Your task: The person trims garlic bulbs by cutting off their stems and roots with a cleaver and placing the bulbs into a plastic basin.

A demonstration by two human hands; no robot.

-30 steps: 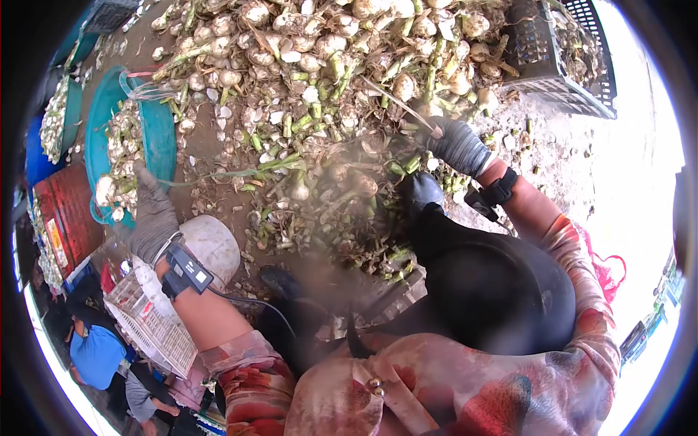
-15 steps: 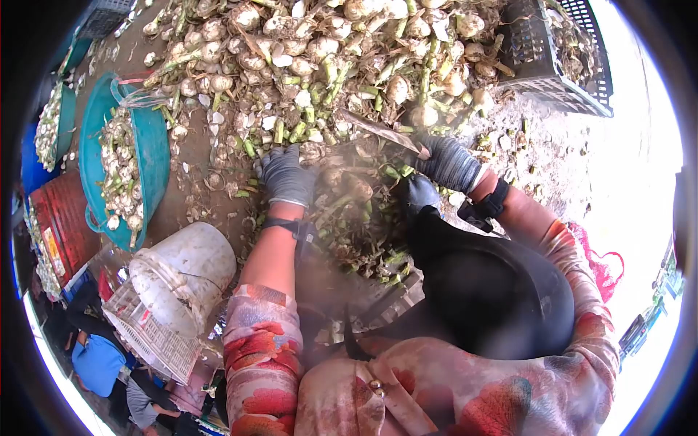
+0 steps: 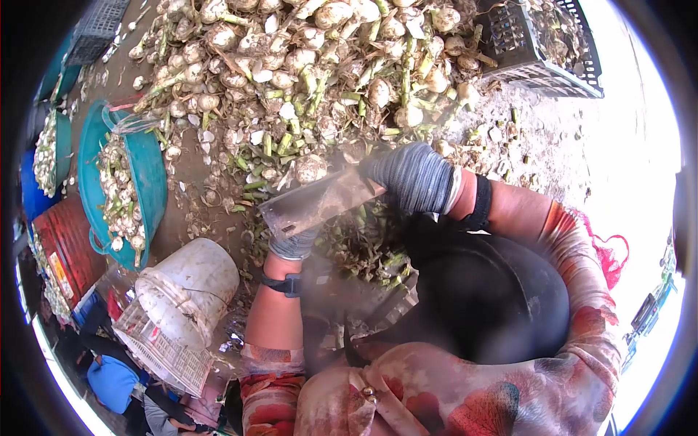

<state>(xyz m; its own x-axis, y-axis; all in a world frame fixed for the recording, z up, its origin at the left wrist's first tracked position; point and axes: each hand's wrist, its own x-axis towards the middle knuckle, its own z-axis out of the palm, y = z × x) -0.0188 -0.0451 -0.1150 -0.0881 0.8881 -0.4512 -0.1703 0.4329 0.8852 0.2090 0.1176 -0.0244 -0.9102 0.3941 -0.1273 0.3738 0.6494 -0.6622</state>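
My right hand (image 3: 414, 178), in a grey knit glove, is closed round the handle end of a wide-bladed knife (image 3: 320, 205). The blade points left and its broad, soiled face is turned up to me. My left hand (image 3: 294, 245), gloved too, is under the blade's left end. Its fingers are hidden by the blade, so what they hold cannot be made out. A garlic bulb (image 3: 311, 168) shows just beyond the blade. Farther ahead lies a big garlic pile (image 3: 291, 51) with thick green stems. Cut stem pieces (image 3: 374, 243) lie below the blade, between my arms.
A teal tub (image 3: 149, 182) of garlic stands left, near a white bucket (image 3: 193, 280) and a pale crate (image 3: 163, 349). A red container (image 3: 69, 243) is farther left. A black crate (image 3: 538, 62) is at upper right. Another person in blue (image 3: 113, 381) is at lower left.
My right hand has moved left with the knife, whose blade now shows broad side up. My left hand has drawn back toward me, under the blade. The view has shifted slightly.
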